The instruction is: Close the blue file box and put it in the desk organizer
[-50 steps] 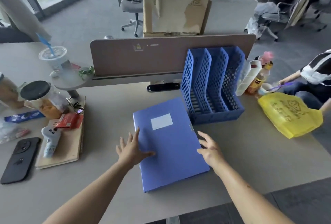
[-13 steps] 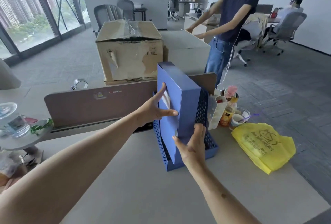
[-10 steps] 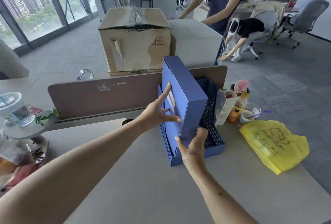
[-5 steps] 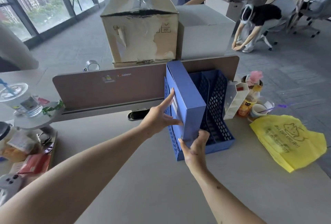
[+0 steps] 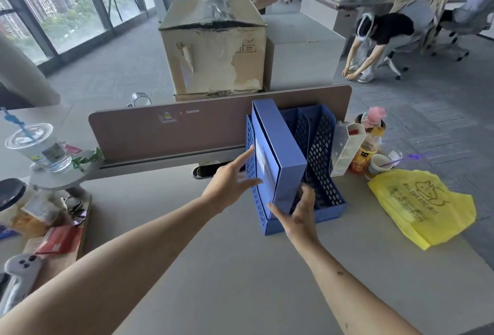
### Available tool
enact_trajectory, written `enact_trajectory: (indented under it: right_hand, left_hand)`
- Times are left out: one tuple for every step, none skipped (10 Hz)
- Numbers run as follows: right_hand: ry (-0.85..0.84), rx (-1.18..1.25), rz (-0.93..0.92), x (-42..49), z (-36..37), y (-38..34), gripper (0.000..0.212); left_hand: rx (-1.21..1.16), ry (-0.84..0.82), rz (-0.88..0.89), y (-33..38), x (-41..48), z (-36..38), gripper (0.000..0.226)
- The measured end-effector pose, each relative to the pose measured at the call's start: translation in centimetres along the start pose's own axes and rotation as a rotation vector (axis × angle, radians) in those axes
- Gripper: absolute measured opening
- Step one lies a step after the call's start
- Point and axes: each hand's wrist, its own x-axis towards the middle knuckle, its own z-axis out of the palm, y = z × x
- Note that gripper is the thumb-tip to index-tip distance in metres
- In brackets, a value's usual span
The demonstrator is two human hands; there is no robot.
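The blue file box (image 5: 280, 152) stands upright and closed in the leftmost slot of the blue mesh desk organizer (image 5: 324, 174), spine facing me. My left hand (image 5: 232, 182) lies against the organizer's left wall, fingertips on the box's left face near its white label. My right hand (image 5: 300, 214) cups the box's lower front corner, thumb on the left and fingers on the right. The box's bottom edge is hidden inside the slot.
A brown divider panel (image 5: 187, 126) runs behind the organizer, a torn cardboard box (image 5: 213, 48) beyond it. A yellow bag (image 5: 422, 206), bottles and a cup (image 5: 379, 163) lie right. A drink cup (image 5: 37, 147) and clutter sit left. People stand and bend behind.
Five seconds ago the box lay flat on the desk. Over the last second it has sunk lower into the leftmost slot, both hands following it down.
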Motion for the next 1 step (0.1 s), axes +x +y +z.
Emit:
enact_trajectory:
  right_hand:
    - [0.025, 0.098, -0.156, 1.49, -3.95, -3.78, 0.093]
  left_hand:
    - [0.081, 0.144, 0.079, -0.67, -1.56, -1.48, 0.057]
